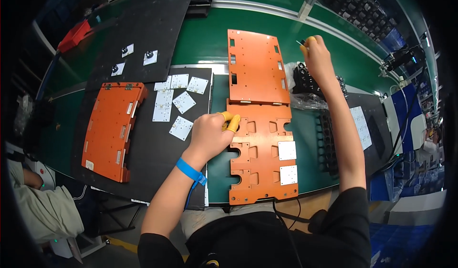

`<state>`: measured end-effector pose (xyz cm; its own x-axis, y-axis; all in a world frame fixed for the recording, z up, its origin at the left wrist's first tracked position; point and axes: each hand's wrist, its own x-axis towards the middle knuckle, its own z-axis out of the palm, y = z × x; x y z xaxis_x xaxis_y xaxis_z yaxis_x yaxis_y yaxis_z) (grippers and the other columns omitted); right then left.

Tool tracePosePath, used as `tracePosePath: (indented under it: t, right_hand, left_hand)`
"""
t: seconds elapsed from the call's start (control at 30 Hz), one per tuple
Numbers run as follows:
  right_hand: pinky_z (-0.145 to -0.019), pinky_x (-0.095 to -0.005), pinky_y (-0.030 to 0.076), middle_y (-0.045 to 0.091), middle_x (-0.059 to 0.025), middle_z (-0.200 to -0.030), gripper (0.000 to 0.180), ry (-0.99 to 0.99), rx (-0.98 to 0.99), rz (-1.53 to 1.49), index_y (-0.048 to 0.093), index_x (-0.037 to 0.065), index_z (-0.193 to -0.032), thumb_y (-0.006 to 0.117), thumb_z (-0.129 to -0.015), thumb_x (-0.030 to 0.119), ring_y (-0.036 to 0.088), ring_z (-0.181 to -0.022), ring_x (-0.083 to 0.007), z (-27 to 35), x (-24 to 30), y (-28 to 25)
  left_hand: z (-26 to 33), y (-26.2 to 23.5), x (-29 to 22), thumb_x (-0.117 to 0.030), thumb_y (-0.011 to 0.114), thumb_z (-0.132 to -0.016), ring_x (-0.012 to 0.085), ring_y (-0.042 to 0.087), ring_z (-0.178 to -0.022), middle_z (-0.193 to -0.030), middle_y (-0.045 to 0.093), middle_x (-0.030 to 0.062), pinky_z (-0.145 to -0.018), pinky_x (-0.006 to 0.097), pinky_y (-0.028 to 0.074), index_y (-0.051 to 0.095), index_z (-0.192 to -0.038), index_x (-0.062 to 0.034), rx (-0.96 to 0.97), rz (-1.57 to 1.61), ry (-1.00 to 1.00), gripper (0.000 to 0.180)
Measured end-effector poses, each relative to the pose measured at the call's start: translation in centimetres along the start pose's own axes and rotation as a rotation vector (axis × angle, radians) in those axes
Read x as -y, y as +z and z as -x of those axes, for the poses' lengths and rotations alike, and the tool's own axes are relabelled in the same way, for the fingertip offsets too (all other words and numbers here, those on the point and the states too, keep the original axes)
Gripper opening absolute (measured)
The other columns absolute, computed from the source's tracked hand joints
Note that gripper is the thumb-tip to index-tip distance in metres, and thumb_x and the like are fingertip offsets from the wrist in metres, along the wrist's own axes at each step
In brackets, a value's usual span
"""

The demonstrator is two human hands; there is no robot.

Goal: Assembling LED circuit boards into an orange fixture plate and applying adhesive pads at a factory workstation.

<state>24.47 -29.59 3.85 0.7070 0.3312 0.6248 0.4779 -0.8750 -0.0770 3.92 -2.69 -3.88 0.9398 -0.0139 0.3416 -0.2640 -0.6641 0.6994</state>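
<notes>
My left hand (212, 133), with yellow finger cots and a blue wrist strap, rests closed on the left edge of an orange fixture plate (262, 168) in front of me. Two white square boards (287, 162) sit in pockets on that plate's right side. A second orange plate (256, 67) lies just beyond it. My right hand (317, 58) is stretched out to the far right, above a clear bag of black parts (305, 84), pinching a small part in yellow-tipped fingers.
Loose white square boards (174, 103) lie on a black mat (152, 144) at my left. A third orange fixture (112, 129) lies further left. A black tray (329, 144) and a white sheet (360, 125) sit at the right. Another person's sleeve (38, 206) is at the lower left.
</notes>
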Motion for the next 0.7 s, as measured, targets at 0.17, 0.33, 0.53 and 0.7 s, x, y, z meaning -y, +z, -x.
tracePosePath:
  t: [0.17,0.33,0.53,0.7]
  right_hand:
    - [-0.084,-0.0466,0.052,0.062,-0.0248,-0.105,0.021,0.077,0.267,0.045,0.064,-0.003,-0.096,0.070,-0.080,0.011,0.061,-0.099,-0.0417,-2.5,-3.7,3.7]
    - [-0.064,-0.0375,0.049,0.065,-0.0192,-0.077,0.022,0.067,0.209,-0.266,0.065,-0.006,-0.086,0.067,-0.086,0.016,0.061,-0.069,-0.0275,0.2,1.2,-2.3]
    - [-0.050,-0.0362,0.047,0.057,-0.0156,-0.053,0.046,0.170,1.007,-0.153,0.066,-0.004,-0.072,0.064,-0.090,0.038,0.057,-0.047,-0.0212,10.1,6.9,-9.4]
    - [-0.050,-0.0274,0.046,0.061,-0.0070,-0.060,0.035,0.438,1.249,-0.481,0.064,-0.005,-0.077,0.069,-0.089,0.028,0.059,-0.055,-0.0110,14.5,7.9,-11.7]
  left_hand:
    - [0.2,0.5,0.3,-0.018,0.068,-0.083,0.0313,0.059,-0.051,-0.058,0.060,0.0156,-0.049,0.038,0.045,0.072,-0.081,-0.0023,-0.023,0.030,-0.005,0.016]
    - [0.1,0.7,0.3,-0.020,0.068,-0.084,0.0302,0.060,-0.050,-0.060,0.062,0.0165,-0.049,0.036,0.047,0.073,-0.083,-0.0026,-0.058,0.006,0.068,0.018]
    - [0.4,0.0,0.4,-0.024,0.067,-0.084,0.0314,0.061,-0.051,-0.058,0.061,0.0152,-0.050,0.039,0.048,0.073,-0.081,-0.0042,-0.043,-0.012,0.039,0.021]
    - [0.1,0.6,0.5,-0.024,0.066,-0.085,0.0315,0.059,-0.050,-0.055,0.060,0.0143,-0.049,0.040,0.047,0.072,-0.078,-0.0046,-0.048,0.009,0.042,0.021]
